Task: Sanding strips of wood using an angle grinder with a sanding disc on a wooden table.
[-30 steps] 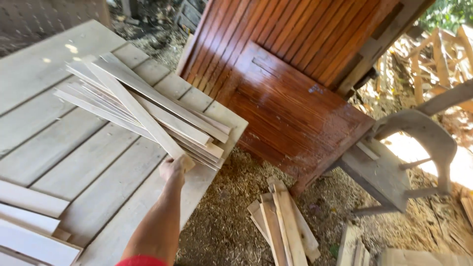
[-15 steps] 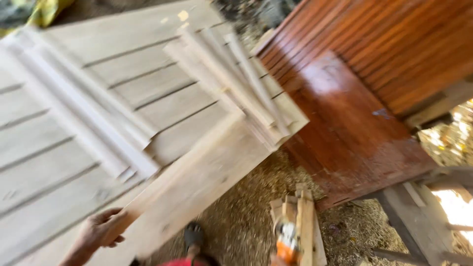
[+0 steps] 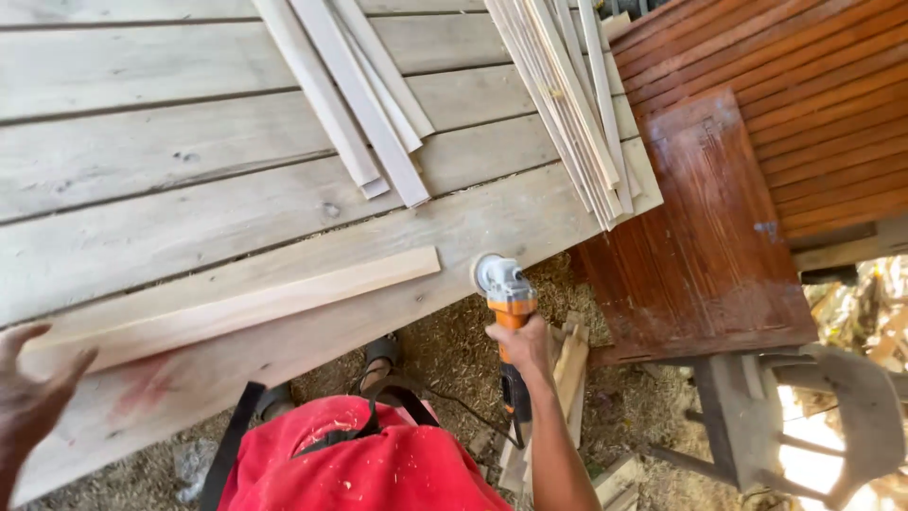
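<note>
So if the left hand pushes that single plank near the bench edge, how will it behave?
The plank looks stiff, long and flat, so it should slide rather than roll. Pushed at the end by the left hand, it may pivot. It lies near the workbench edge, so it could slip off.

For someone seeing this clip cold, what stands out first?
The orange angle grinder gripped in the right hand, its disc at the near edge of the pale plank table. Next, the single wooden slat lying along that edge, its end by the left hand. To the right, glossy red-brown wooden panels dominate.
</note>
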